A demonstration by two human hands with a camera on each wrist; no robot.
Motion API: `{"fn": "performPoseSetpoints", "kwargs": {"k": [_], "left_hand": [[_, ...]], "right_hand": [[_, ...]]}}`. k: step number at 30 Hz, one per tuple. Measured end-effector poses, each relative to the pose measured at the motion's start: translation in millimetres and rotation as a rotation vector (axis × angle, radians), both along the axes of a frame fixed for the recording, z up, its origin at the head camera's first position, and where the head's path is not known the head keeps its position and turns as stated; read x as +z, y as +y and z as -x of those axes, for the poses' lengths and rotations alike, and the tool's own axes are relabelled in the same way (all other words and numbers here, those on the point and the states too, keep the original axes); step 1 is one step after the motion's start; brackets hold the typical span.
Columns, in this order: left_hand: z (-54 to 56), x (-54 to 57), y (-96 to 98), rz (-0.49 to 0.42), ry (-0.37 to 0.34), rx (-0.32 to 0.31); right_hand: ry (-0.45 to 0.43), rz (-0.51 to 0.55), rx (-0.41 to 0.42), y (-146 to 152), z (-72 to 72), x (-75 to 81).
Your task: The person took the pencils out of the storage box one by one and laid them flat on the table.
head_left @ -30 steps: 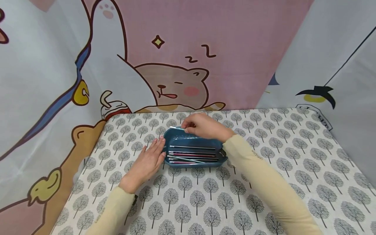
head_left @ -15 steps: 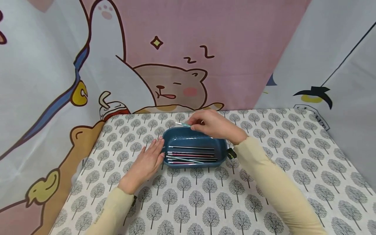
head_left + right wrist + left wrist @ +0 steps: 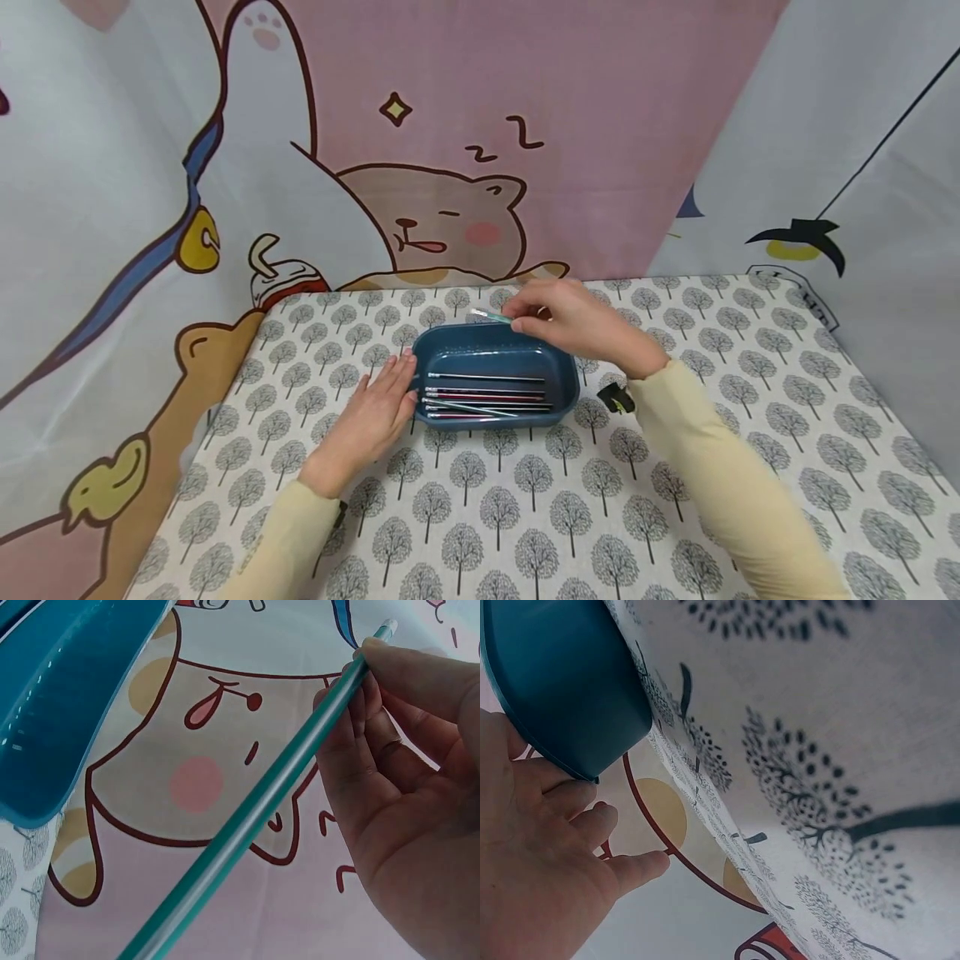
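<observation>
We've got the R grip [image 3: 573, 323] clamped on a teal pencil [image 3: 247, 810], pinched betw. thumb & fingers nr its white-tipped end, by the far rim of the blue tray [image 3: 557, 367]. R forearm comes in from lower R, hand turned L. Our L grip [image 3: 367, 419] has its fingers apart & extended, touching the tray's L end; L forearm slants up from lower L. More pencils [image 3: 470, 408] lie lengthwise in the tray, on the cloth-covered bench [image 3: 573, 508].

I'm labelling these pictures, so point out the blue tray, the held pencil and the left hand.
Blue tray [image 3: 483, 339]: head view, inner far wall.
Held pencil [image 3: 257, 802]: right wrist view, mid-shaft.
Left hand [image 3: 372, 423]: head view, back of the hand.
</observation>
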State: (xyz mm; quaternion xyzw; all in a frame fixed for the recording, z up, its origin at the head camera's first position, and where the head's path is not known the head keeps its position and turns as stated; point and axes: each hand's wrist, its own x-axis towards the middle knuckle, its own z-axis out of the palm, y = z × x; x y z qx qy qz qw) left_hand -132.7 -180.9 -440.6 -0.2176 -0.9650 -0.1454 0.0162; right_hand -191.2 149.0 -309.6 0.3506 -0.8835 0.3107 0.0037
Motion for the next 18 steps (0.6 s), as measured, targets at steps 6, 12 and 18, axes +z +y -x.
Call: {"fn": "performPoseSetpoints", "kwargs": {"k": [6, 12, 18], "left_hand": [[-0.7, 0.2, 0.3, 0.002, -0.006, -0.003], [-1.4, -0.2, 0.1, -0.006, 0.011, -0.009], [-0.2, -2.9, -0.7, -0.01, 0.033, -0.014]], "right_hand": [[0.009, 0.007, -0.013, 14, -4.4, -1.6], [0.034, -0.006, -0.035, 28, -10.3, -2.7], [0.054, -0.014, -0.052, 44, -13.7, -12.1]]}}
